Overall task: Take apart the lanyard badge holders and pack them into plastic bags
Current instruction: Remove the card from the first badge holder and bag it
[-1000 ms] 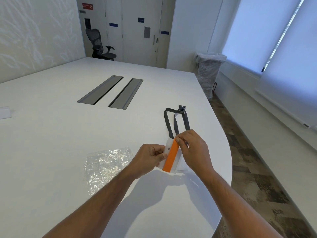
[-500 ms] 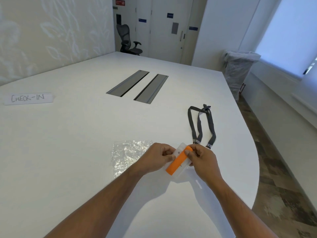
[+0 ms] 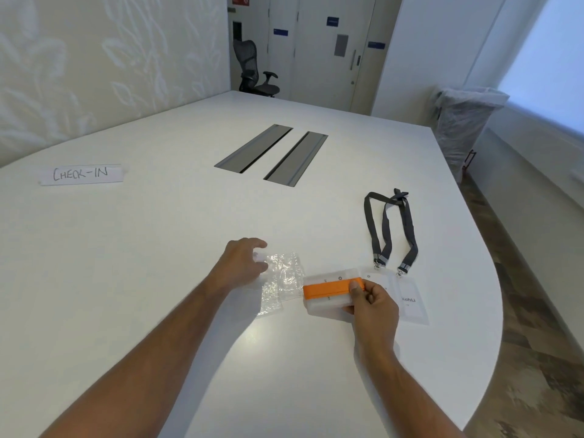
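Right hand (image 3: 373, 303) pinches the stiff, light badge holder (image 3: 330, 292) by its end; left hand (image 3: 243, 263), fingers loosely spread, reaches the flimsy, slippery plastic bag (image 3: 281, 279): best taken at its mouth

Paper strip (image 3: 81, 174) on worktop (image 3: 158, 248) — handwritten "CHECK-IN". White card (image 3: 410, 300) by the lanyard clips — printed "KohLi". Door signs too small to read.
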The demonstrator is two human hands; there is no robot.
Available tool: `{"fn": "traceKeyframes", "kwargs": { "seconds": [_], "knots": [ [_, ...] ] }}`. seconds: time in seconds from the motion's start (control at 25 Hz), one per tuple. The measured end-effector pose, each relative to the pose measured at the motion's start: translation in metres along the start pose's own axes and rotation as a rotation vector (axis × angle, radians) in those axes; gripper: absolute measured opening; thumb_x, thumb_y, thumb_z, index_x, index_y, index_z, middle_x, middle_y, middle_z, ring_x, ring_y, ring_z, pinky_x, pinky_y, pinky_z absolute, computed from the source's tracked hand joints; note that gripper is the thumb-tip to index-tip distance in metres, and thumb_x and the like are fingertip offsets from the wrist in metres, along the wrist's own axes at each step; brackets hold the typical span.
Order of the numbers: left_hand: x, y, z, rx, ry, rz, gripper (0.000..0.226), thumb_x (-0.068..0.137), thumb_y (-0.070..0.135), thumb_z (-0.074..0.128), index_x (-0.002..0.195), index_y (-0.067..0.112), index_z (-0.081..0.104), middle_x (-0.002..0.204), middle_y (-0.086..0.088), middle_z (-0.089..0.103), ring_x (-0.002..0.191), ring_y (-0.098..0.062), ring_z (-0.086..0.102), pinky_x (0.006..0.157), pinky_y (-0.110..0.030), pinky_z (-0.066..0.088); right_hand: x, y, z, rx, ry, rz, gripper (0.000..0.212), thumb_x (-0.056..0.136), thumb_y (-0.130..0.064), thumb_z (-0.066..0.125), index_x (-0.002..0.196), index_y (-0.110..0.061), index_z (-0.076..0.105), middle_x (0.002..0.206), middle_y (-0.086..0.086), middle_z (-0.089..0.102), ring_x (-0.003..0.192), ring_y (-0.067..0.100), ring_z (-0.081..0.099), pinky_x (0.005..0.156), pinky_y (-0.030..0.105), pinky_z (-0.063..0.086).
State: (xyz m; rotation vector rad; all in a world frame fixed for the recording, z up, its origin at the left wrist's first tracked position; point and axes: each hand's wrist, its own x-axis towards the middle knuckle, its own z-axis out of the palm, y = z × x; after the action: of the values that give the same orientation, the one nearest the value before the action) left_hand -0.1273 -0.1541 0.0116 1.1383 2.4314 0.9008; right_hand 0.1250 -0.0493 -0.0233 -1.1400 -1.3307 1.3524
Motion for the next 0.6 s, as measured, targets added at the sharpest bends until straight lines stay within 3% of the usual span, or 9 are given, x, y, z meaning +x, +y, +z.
{"fn": "traceKeyframes", "kwargs": {
  "seconds": [0.2, 0.6],
  "knots": [
    [0.009, -0.011, 0.007, 0.121, -0.030, 0.028, 0.067, 0.082, 0.040, 0.081, 0.143, 0.024, 0.058, 0.143, -0.001, 0.060, 0.142, -0.021, 0.044, 0.113, -0.041, 0.041, -0.001, 0.005, 0.002, 0.022, 0.001, 0.008, 0.011, 0.098, -0.023, 0.068, 0.105, -0.021, 0.076, 0.097, -0.003, 0.078, 0.095, 0.021, 0.074, 0.081, 0.040, 0.063],
    [0.007, -0.007, 0.011, 0.217, 0.049, 0.115, 0.059, 0.083, 0.027, 0.081, 0.138, 0.022, 0.060, 0.116, -0.003, 0.063, 0.120, -0.027, 0.052, 0.099, -0.041, 0.049, -0.002, 0.008, -0.001, 0.035, 0.003, -0.003, 0.012, 0.097, -0.023, 0.069, 0.106, -0.021, 0.076, 0.095, -0.002, 0.079, 0.094, 0.021, 0.074, 0.082, 0.040, 0.063]
  ]
}}
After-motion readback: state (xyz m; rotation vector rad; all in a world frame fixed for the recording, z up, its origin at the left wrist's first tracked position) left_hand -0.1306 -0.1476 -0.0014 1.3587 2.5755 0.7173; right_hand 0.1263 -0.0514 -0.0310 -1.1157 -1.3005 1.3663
